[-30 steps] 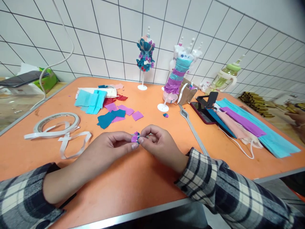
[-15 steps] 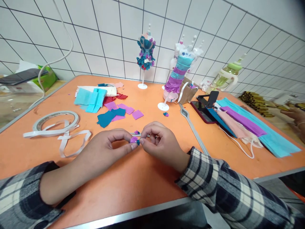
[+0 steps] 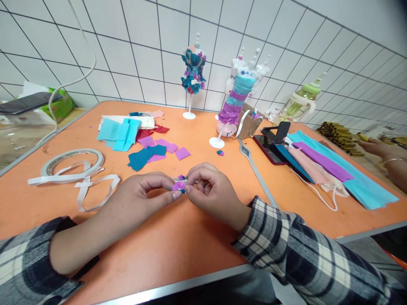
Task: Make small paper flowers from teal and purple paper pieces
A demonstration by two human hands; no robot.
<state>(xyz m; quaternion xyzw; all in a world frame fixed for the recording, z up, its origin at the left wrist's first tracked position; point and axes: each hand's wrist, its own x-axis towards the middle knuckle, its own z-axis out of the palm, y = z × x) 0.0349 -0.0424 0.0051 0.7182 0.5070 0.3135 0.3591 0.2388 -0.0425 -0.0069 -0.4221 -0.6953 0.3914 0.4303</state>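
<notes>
Between my hands is a small crepe-paper flower (image 3: 178, 186), purple with a dark teal edge. My left hand (image 3: 149, 190) pinches its left side between thumb and fingers. The fingertips of my right hand (image 3: 211, 190) close on its right edge, with the other fingers curled in. Just behind the flower, partly hidden by my fingers, lies another purple and teal paper piece (image 3: 181, 177) beside something thin and pale. Farther back on the orange table (image 3: 171, 250) sits a finished-looking purple and teal paper flower (image 3: 220, 153).
Purple paper squares (image 3: 182, 153) and teal pieces (image 3: 140, 158) lie ahead. A tape roll (image 3: 47, 169) with loose strips is left. Dress forms (image 3: 233, 99) in crepe paper stand at the back. A phone (image 3: 269, 150) and paper strips (image 3: 321, 159) lie right, near another person's hand (image 3: 377, 148).
The purple part of the flower looks wider and more spread between my fingertips. My hands keep nearly the same place. At the far right, the other person's hand has come further into view.
</notes>
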